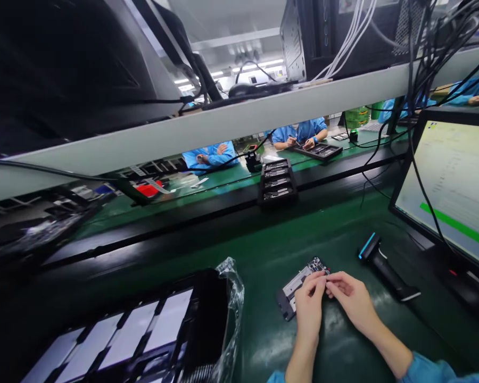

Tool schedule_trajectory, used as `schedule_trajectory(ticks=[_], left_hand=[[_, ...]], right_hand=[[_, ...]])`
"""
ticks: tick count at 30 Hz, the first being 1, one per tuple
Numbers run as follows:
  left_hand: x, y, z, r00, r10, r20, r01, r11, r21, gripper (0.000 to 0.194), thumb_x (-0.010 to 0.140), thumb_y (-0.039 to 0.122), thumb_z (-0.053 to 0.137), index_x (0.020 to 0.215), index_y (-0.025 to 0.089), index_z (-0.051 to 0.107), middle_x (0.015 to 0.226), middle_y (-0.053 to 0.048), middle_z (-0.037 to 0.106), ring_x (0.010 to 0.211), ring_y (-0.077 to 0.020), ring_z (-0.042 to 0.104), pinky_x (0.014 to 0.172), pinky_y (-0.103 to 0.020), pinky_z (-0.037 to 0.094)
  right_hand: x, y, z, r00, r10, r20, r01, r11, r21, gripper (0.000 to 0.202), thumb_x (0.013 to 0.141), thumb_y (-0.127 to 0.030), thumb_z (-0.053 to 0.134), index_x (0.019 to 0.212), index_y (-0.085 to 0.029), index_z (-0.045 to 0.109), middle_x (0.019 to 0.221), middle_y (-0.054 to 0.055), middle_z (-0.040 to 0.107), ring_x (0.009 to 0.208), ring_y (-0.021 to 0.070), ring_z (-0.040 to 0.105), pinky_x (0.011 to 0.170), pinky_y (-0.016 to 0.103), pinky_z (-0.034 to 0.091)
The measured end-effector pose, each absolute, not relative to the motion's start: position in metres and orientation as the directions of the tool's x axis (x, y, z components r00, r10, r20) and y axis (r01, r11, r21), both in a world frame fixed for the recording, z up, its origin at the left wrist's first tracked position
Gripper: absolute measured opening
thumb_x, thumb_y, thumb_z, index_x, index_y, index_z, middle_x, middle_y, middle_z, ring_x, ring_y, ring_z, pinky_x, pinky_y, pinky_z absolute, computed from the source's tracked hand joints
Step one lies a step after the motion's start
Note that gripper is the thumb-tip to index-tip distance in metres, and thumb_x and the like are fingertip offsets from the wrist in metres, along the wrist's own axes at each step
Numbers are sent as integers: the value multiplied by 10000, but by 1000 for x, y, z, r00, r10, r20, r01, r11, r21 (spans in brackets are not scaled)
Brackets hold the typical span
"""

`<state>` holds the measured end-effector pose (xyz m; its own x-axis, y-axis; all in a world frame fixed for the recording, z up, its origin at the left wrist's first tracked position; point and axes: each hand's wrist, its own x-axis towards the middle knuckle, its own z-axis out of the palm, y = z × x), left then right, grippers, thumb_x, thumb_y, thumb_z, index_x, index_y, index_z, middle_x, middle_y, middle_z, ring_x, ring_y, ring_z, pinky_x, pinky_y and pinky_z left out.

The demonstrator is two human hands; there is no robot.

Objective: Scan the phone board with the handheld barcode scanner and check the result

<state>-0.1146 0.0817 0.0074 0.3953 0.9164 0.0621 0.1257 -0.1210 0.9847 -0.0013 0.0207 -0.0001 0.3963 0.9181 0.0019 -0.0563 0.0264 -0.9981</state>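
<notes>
We have a flat device (290, 292) lying aslant on the green counter (263, 346), partly under the left grip (309, 306), with its bare circuit board (314, 264) facing up just beyond the fingertips. It seems laid flat so that the counter bears its weight and the fingers can be spared for small work.

Our left grip reaches over the device's right side and hides part of it, thumb and forefinger drawn in close together. Our right grip (353, 300) comes to meet it from the right, thumb and fingers bunched toward the same spot. The two sets of fingertips all but touch at the device's edge; we cannot tell whether they pinch something small there, since the fingers cover it. Bringing both so near probably steadies one against the other.

To the right of the right grip lies a handheld scanner (389, 274), its handle slanting toward the near right, perhaps so that it can be picked up easily. Farther right, a monitor (451, 181) is angled our way, likely for easy reading.

Well to the left of the left grip, a black tray (211, 308) keeps pale panels (170, 319) side by side, probably to stop them rubbing. Clear plastic wrap (236, 298) bunches along the tray end nearest that grip
</notes>
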Motion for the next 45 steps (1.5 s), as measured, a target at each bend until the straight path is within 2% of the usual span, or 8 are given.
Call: schedule_trajectory(ticks=[3,6,8,12,15,21,34,45], left_hand=[[-130,102,2,418,883,213,370,-379,848,301,874,312,628,1146,208,706,1321,-129,624,1286,-318,526,1116,-540,384],[-143,119,-10,488,841,235,561,-508,653,849,699,269,823,1446,173,431,1490,-169,467,1421,-372,356,1170,-608,279],[-146,121,-19,547,813,198,590,-542,598,949,693,257,835,1490,152,331,1487,-182,467,1398,-368,394,1164,-607,297],[-144,116,-26,563,801,204,594,-564,574,830,787,280,768,1476,133,330,1436,-181,515,1325,-337,479,1108,-533,408],[-142,114,-24,573,790,221,592,-585,554,811,779,299,779,1452,118,364,1405,-191,538,1305,-355,493,1095,-538,418],[-142,115,-21,592,767,247,582,-618,528,793,788,290,768,1445,115,360,1403,-190,535,1321,-346,484,1109,-538,402],[-134,107,-13,512,813,277,636,-576,513,768,769,265,790,1409,122,390,1313,-170,588,1190,-348,540,1004,-520,466],[-131,105,-16,498,814,299,636,-577,512,756,764,279,802,1385,117,402,1310,-168,583,1194,-351,522,1008,-529,446]], right_hand=[[17,35,-9,415,908,-51,-34,-40,-999,465,791,-580,652,930,-137,655,796,81,691,715,187,661,695,315,570],[34,51,-14,411,906,-105,6,-118,-993,439,778,-553,642,904,-132,650,723,69,675,671,188,652,607,296,543],[42,63,-14,384,912,-142,39,-170,-985,392,760,-514,648,872,-138,636,694,60,667,641,190,649,541,279,515],[53,81,-8,306,932,-194,155,-250,-956,277,759,-416,640,825,-148,655,660,42,662,591,166,619,484,243,448],[57,88,-2,255,942,-218,265,-285,-921,216,765,-357,631,786,-148,680,632,29,656,525,135,560,479,238,407],[56,92,3,232,954,-192,417,-275,-866,183,786,-323,613,811,-165,703,727,34,694,678,166,622,646,271,471],[46,95,10,358,913,-197,495,-365,-789,133,807,-245,593,768,-174,699,704,26,698,662,172,631,621,267,453],[15,86,-4,600,800,8,549,-404,-731,218,835,-345,565,742,-193,692,756,46,641,711,197,594,679,315,419]])
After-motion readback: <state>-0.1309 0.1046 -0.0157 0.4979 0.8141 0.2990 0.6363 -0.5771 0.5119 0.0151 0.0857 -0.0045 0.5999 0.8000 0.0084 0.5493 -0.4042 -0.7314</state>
